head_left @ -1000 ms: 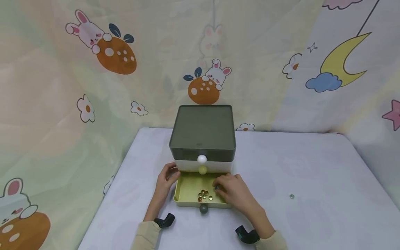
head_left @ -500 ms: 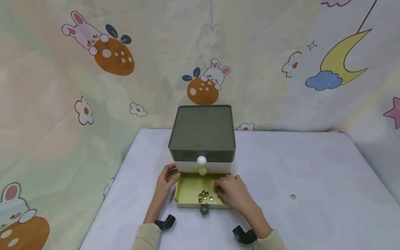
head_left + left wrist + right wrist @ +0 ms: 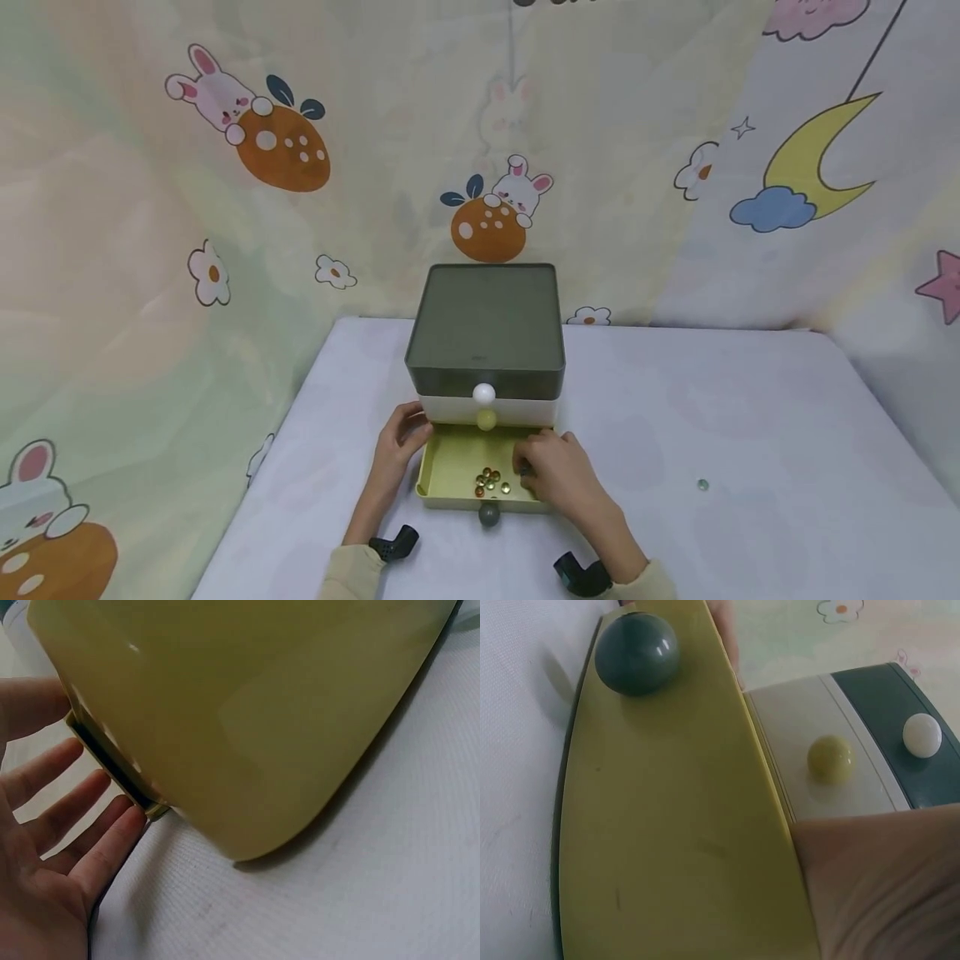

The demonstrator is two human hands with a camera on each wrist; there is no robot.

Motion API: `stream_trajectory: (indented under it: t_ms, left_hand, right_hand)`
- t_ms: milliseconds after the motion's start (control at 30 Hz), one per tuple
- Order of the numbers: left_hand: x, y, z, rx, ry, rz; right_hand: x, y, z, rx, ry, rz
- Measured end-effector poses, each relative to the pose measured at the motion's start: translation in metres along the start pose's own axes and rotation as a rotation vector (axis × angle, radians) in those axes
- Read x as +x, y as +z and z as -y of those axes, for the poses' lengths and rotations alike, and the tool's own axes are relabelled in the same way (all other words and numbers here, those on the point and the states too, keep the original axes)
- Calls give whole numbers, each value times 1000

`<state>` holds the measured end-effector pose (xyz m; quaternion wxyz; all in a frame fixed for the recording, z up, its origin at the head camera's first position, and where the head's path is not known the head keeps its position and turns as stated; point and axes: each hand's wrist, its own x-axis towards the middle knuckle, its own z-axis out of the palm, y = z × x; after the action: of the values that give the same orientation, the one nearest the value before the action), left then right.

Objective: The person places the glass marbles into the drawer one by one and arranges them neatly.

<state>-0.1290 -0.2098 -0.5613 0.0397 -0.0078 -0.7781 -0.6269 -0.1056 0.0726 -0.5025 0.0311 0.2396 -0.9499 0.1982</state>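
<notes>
A small chest of drawers (image 3: 483, 325) with a dark green top stands on the table, its yellow-green bottom drawer (image 3: 450, 467) pulled out. Several amber and clear glass beads (image 3: 491, 477) lie in the drawer. My left hand (image 3: 397, 442) rests at the chest's left side; in the left wrist view its fingertips (image 3: 94, 784) touch the edge there. Over the drawer's right part, my right hand (image 3: 558, 471) pinches a dark glass bead (image 3: 527, 471), mostly hidden by the fingers. The right wrist view shows the drawer front (image 3: 675, 825), which hides the fingertips.
One pale green glass bead (image 3: 702, 484) lies on the white tabletop (image 3: 750, 400) to the right. A dark round knob (image 3: 489, 514) sticks out from the open drawer. White and yellow knobs (image 3: 486, 419) mark the drawers above. A patterned cloth (image 3: 375, 167) hangs behind.
The head view has tilted slightly, so the scene sits lower. My right hand has shifted a little within the drawer, still holding the dark bead. The left hand stays at the chest's side.
</notes>
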Motion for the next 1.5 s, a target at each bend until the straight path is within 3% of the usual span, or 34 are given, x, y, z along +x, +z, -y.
stream_trajectory:
  t_ms: [400,633,1033,1300,1500]
  left_hand:
    - [-1,0,0,25,-12,-2]
    - [1,1,-1,11,7,0]
    - [1,1,1,11,-9,3]
    - [1,2,2,11,-10,3]
    - [1,1,2,15,-2,6]
  right_hand:
    - [-4,-2,1,-2,-7,-11]
    - [-8,-12,-2,15,-54,-66]
    - [-26,-33,-15,238,-36,-32]
    - [-40,-41,-51,517,-77,-14]
    - [-55,-46,-78,610,-24,-13]
